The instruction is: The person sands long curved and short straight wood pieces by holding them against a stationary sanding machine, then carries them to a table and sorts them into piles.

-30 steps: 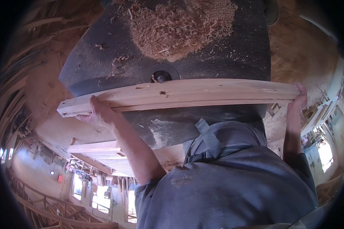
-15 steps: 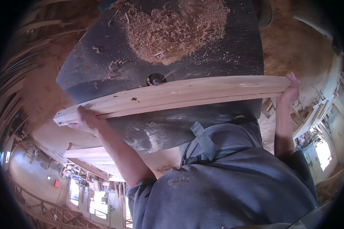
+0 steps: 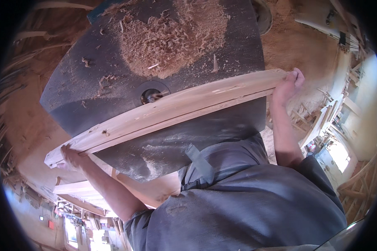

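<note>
A long pale wooden board, with a groove along its near side, lies slantwise across a dark machine table. My left hand grips its left end, thumb side toward the top and fingers partly hidden beneath. Around the right end, past the table's right edge, my right hand is closed. The board's far edge runs close beside a round cutter spindle set in a ring in the table; whether they touch I cannot tell. A dark knot shows near the left end.
A heap of wood shavings covers the far part of the table, with loose splinters around it. My body is against the near edge. Stacked pale boards lie at the lower left, and more timber stands to the right.
The view has shifted and turned. Against the table, the board slants a little more, its left end nearer me and its right end farther away. Both hands keep their hold.
</note>
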{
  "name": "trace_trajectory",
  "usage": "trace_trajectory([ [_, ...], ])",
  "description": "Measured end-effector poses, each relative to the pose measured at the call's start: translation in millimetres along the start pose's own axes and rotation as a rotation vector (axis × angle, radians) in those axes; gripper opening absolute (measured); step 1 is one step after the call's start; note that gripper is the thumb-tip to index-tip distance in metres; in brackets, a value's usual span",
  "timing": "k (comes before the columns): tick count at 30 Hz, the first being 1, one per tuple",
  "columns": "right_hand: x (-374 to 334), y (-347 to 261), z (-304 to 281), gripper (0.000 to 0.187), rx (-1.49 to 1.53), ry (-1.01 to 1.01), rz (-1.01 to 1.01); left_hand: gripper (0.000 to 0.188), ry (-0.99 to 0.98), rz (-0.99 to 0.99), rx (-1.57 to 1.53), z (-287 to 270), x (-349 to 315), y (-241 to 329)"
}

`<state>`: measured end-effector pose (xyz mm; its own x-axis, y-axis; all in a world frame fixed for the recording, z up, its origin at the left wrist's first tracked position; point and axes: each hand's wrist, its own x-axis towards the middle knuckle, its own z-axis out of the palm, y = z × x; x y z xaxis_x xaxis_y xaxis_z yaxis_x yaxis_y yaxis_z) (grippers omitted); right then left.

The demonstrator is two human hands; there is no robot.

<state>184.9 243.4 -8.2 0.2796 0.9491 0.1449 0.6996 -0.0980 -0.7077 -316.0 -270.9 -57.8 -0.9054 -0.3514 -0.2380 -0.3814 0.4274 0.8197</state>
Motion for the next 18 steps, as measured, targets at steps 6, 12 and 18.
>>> trace_trajectory([
  [6, -29.4, -54.4, 19.8, 0.023, 0.050, -0.039, 0.012, 0.030, 0.122, -0.084, -0.084, -12.2, 3.4, -0.2],
  [12, -47.5, -66.8, 38.9, 0.026, -0.090, -0.102, -0.154, 0.037, 0.104, -0.127, -0.076, -69.7, 40.3, -37.2],
  [18, -85.2, -94.7, 57.9, 0.026, -0.032, -0.203, -0.222, 0.037, 0.159, -0.207, -0.159, -126.8, 65.7, -61.7],
])
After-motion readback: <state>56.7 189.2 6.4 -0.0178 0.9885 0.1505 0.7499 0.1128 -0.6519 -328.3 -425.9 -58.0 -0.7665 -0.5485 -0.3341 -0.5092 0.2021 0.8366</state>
